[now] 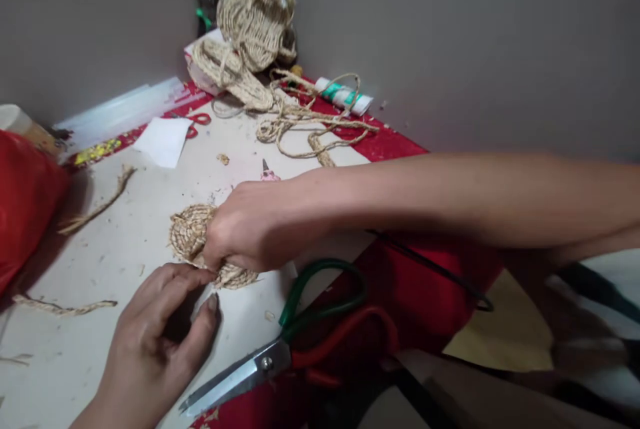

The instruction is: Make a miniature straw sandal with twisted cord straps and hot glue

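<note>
A small coiled, woven piece of straw rope (193, 232) lies on the white work sheet in front of me. Over its right side my right hand (247, 226) is curled, its fingers closed against the rope and mostly hidden from view. My left hand (163, 322) rests on the sheet, fingertips touching the piece's lower edge. Its thumb is apart from the fingers, with no object visible between them. Just right of the left hand lie large scissors (280, 349) with one green and one red handle, blades pointing toward the lower left.
At the back corner stand a woven rope form (257, 16) and a rope bundle (233, 76), beside loose braided rope (300, 129) and a white-green tube (345, 96). Small red-handled scissors (200, 121) lie near white paper (165, 142). Rope scraps (103, 206) and a red bag (27, 202) are left.
</note>
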Tool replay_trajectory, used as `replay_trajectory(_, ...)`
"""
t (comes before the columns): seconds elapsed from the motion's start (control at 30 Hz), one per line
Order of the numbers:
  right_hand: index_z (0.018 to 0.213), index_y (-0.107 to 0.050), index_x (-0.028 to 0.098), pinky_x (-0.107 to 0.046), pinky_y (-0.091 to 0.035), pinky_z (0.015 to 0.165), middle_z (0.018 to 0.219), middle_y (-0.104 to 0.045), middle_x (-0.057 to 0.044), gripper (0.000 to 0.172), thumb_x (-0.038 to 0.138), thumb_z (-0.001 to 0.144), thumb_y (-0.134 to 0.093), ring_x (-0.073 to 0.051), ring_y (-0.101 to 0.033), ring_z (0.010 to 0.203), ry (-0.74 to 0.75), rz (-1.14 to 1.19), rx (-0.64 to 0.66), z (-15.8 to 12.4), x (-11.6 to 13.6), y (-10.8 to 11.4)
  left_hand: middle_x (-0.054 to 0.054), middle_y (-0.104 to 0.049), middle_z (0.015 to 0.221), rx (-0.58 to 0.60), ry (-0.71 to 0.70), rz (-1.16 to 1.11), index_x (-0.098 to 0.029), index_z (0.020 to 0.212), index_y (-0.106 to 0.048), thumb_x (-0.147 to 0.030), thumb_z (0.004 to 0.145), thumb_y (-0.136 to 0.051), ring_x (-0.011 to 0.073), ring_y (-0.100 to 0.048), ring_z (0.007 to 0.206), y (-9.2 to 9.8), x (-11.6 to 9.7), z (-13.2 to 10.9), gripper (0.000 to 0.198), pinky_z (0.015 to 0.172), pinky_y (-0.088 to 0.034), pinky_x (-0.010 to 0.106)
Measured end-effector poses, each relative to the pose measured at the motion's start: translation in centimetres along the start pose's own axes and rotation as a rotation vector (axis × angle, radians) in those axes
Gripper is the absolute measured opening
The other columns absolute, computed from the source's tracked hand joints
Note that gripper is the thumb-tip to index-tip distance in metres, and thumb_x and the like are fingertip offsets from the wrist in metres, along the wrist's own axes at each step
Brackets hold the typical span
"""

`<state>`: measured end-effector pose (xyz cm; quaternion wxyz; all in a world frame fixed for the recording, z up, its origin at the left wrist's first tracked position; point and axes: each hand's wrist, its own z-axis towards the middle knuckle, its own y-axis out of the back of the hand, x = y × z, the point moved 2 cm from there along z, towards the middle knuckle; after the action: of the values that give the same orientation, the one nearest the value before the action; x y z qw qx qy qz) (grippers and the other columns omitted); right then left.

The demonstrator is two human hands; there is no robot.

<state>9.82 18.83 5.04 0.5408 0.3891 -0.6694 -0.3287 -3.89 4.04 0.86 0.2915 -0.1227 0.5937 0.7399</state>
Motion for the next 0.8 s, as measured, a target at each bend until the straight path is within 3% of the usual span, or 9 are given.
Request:
replay_trajectory(0.1,0.105,-0.075,0.021,-0.026,-0.031,0.059,0.093,-0.074,-0.002,0.03,0.009,0.089,-0.052,-0.012,-0.056,0.073,0.061,-0.042,0.056,-0.4,0.5,0.7,0.003,-0.065,0.099,-0.011,0.018,0.021,-0.023,0.109,-0.062,-0.02,0.088,-0.065,0.0156,-0.064,0.088,-0.2,0.1,0.0,0.021,0.073,-0.051,0.027)
replay_trajectory(0.23,0.107,-0.074,0.014,-0.025,-0.037,0.068,0.1,-0.074,-0.006,0.034,0.006,0.088,-0.048,-0.012,-0.058,0.081,0.099,0.084,-0.211,-2.3,0.1,1.4,0.001,-0.065,0.096,-0.05,0.02,0.017,-0.024,0.108,-0.061,-0.021,0.089,-0.065,0.015,-0.064,0.085,-0.6,0.3,-0.1,0.02,0.072,-0.051,0.027)
replay_trajectory(0.3,0.11,-0.073,0.012,-0.022,-0.04,0.07,0.094,-0.074,-0.005,0.035,0.006,0.088,-0.047,-0.01,-0.058,0.076,0.113,0.198,-0.361,-3.8,-0.2,1.6,0.001,-0.065,0.096,-0.053,0.025,0.004,-0.025,0.108,-0.061,-0.022,0.089,-0.065,0.0152,-0.065,0.085,-0.7,0.3,-0.1,0.019,0.072,-0.052,0.027)
replay_trajectory(0.37,0.112,-0.073,0.01,-0.021,-0.041,0.069,0.086,-0.073,-0.004,0.035,0.008,0.088,-0.048,-0.009,-0.056,0.069,0.095,0.257,-0.427,-5.1,-0.5,1.4,0.001,-0.066,0.095,-0.06,0.034,-0.009,-0.025,0.105,-0.062,-0.022,0.089,-0.064,0.0154,-0.065,0.085,-0.6,0.3,0.0,0.016,0.071,-0.052,0.027)
replay_trajectory(0.6,0.104,-0.075,0.014,-0.025,-0.041,0.072,0.078,-0.068,-0.003,0.026,0.014,0.086,-0.056,-0.013,-0.057,0.075,-0.063,0.125,-0.36,-5.9,-0.8,-0.7,0.001,-0.067,0.093,-0.079,0.027,-0.01,-0.025,0.102,-0.062,-0.022,0.088,-0.064,0.0161,-0.067,0.083,-0.3,0.3,0.3,0.014,0.071,-0.054,0.028)
replay_trajectory(0.8,0.098,-0.074,0.017,-0.025,-0.037,0.067,0.082,-0.068,-0.004,0.023,0.015,0.088,-0.053,-0.013,-0.055,0.076,0.029,0.007,-0.335,-4.7,0.5,-0.6,0.004,-0.071,0.099,-0.051,0.027,-0.011,-0.025,0.108,-0.066,-0.024,0.087,-0.065,0.0191,-0.07,0.089,-0.1,0.5,-0.1,0.021,0.076,-0.057,0.031)
